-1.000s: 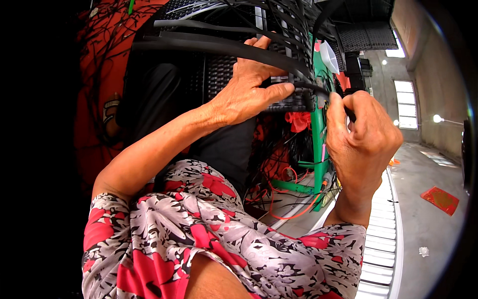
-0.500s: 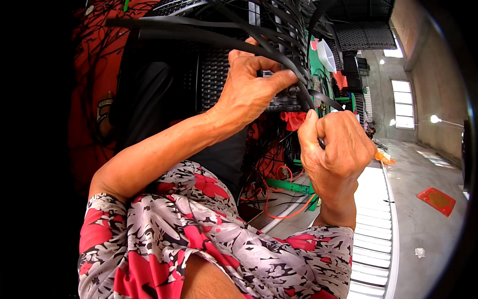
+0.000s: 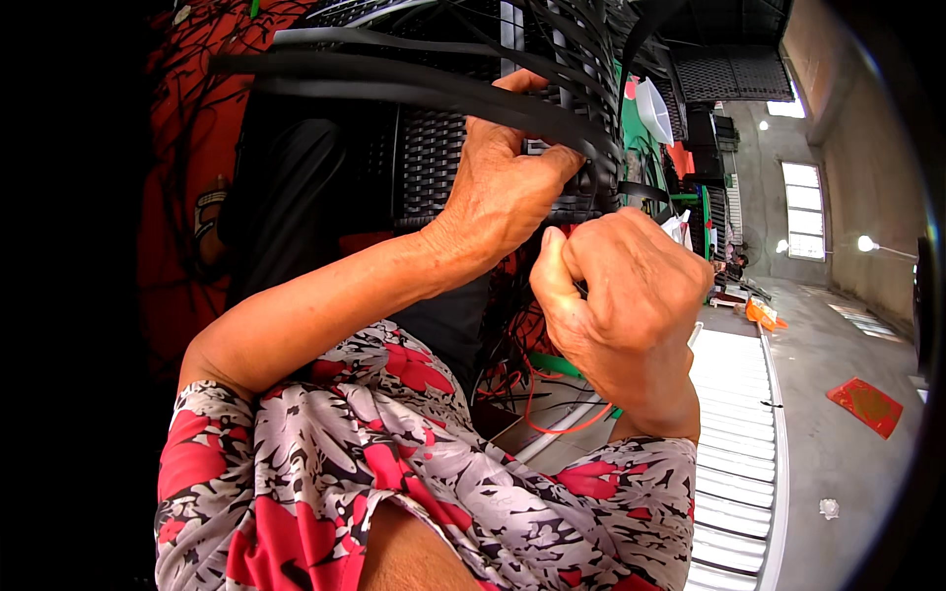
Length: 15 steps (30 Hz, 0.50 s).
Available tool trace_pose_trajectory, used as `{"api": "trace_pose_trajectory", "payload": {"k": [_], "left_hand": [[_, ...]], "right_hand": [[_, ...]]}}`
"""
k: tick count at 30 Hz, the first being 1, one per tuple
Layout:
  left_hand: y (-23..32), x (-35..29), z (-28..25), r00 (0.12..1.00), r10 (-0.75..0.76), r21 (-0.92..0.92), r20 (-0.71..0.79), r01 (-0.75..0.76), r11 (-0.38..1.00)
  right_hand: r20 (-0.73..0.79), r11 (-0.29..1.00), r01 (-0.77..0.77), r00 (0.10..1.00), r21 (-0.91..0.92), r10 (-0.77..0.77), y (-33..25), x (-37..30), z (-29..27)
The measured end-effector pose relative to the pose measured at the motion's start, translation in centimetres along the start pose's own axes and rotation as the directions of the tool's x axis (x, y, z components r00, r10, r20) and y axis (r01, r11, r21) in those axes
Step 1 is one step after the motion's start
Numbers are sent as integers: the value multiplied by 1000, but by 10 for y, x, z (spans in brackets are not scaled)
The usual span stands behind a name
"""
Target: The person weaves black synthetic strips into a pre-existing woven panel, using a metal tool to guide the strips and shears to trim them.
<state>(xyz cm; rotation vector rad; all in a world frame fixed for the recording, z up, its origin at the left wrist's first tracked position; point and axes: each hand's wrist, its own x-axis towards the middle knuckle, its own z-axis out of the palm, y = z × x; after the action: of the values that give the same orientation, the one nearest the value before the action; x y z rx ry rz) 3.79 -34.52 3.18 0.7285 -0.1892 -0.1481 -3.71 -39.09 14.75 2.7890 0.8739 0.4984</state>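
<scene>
A dark woven panel (image 3: 429, 158) of flat black plastic strips lies in front of me, with long loose strips (image 3: 394, 94) crossing its upper part. My left hand (image 3: 503, 182) is at the panel's right end, its thumb and fingers closed around the strips near the edge; some fingertips are hidden behind them. Just right of and below that edge, my right hand (image 3: 631, 295) is closed in a fist, thumb against the curled fingers. A black strip (image 3: 645, 190) curves from the panel's edge toward this fist; its end is hidden by the hand.
Red covering with strip scraps (image 3: 182, 128) lies at the left. Below the panel are an orange-red cord (image 3: 562, 430) and a green bar (image 3: 554, 364). A white bowl-like piece (image 3: 653, 111) is beyond the panel. A red sheet (image 3: 865, 407) lies on the grey floor at right.
My right fist has moved left and nearer to the panel's edge. My left hand has shifted slightly at the edge, and the loose strips across the panel have moved a little.
</scene>
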Motion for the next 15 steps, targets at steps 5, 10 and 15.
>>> {"api": "trace_pose_trajectory", "payload": {"k": [5, 10, 15], "left_hand": [[5, -3, 4, 999, 33, 58, -22, -32, 998], [29, -9, 15, 998, -45, -222, -48, 33, 975], [18, -6, 9, 998, 26, 155, -50, -18, 988]], "right_hand": [[-70, 993, -80, 994, 87, 86, 5, 2, 0], [-74, 935, -298, 946, 193, 316, 13, 2, -14], [-7, 944, -189, 980, 271, 199, 11, 3, -9]]}}
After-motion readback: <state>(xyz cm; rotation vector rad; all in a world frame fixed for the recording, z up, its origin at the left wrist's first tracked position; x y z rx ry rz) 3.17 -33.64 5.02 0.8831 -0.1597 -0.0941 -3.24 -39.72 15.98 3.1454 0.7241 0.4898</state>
